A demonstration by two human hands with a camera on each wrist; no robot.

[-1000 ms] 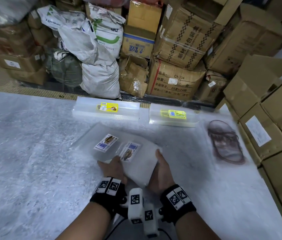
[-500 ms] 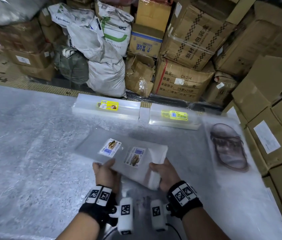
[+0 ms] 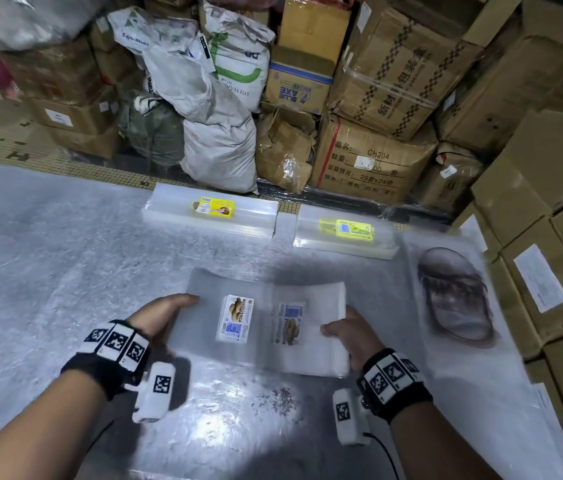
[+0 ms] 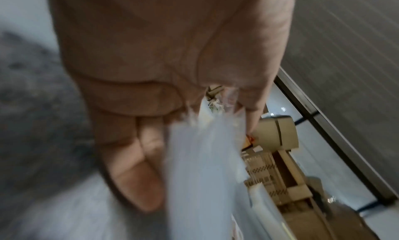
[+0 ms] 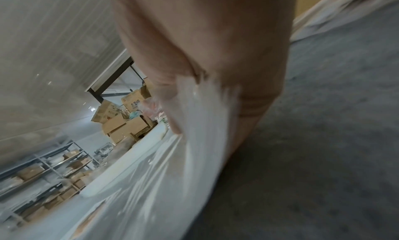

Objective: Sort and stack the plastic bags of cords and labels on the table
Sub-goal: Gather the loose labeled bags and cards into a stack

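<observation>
Clear, slippery plastic was what the left hand (image 3: 160, 315) and right hand (image 3: 349, 336) pinched, thumbs on top, at opposite ends of a bundle of bags (image 3: 262, 323) held just above the table (image 3: 48, 271). The loose sheets sagged between the grips (two label cards (image 3: 235, 318) showed through), so a slackened pinch could have let them slide and fan out, short of the two stacks (image 3: 211, 211) at the far edge.

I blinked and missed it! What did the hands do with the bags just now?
The bundle of plastic bags got turned to lie sideways across the table. The left hand slid out to its left end and the right hand to its right end, both still holding it. The two stacks at the back and the sandal picture stayed put.
</observation>
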